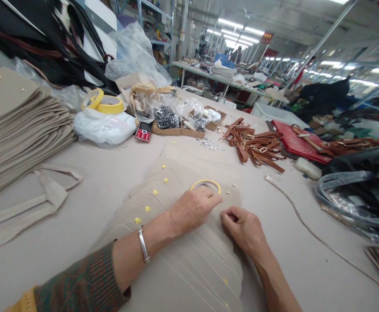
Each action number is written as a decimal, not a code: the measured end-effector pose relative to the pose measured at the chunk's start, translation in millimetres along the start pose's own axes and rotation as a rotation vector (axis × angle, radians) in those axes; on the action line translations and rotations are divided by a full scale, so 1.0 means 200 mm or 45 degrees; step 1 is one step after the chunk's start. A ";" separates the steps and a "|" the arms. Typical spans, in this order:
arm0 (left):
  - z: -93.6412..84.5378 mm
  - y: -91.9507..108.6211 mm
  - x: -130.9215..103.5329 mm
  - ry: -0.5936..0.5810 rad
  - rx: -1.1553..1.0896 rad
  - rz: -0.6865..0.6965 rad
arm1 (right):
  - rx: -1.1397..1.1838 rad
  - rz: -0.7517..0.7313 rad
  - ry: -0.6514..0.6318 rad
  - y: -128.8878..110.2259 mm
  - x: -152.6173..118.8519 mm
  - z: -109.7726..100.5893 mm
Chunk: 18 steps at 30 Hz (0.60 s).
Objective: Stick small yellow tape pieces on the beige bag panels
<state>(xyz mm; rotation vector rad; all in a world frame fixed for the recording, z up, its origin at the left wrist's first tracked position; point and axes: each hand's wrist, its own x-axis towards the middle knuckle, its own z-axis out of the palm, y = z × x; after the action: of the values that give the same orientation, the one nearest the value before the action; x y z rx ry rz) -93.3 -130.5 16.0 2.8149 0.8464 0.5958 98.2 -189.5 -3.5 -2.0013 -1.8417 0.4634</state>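
A narrow roll of yellow tape (220,187) is in my left hand (194,208), whose fingers are curled over its near side. My right hand (244,227) is just to the right, thumb and forefinger pinched together at the edge of the fanned beige panels (183,264). Whatever the pinch holds, if anything, is too small to make out. Small yellow tape pieces (155,192) dot the left edges of the panels, with a few more near the bottom right. Tiny metal studs (228,192) show on the top panel beside the roll.
A tall stack of beige panels (20,125) stands on the left, with fabric straps (51,190) before it. Tape rolls (109,105) lie on a white plastic bag. Behind are a phone (144,131), loose metal parts (210,144) and brown straps (254,143). A cord (301,216) crosses the right.
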 end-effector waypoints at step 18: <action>0.08 0.03 -0.01 0.088 -0.309 0.083 | 0.220 -0.656 0.468 -0.06 -0.05 0.01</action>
<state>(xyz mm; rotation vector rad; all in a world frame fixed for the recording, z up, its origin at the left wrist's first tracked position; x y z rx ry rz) -85.2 -136.8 1.2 2.6228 0.6459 0.7547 86.6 -198.3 -0.3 -1.3206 -1.9029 0.0889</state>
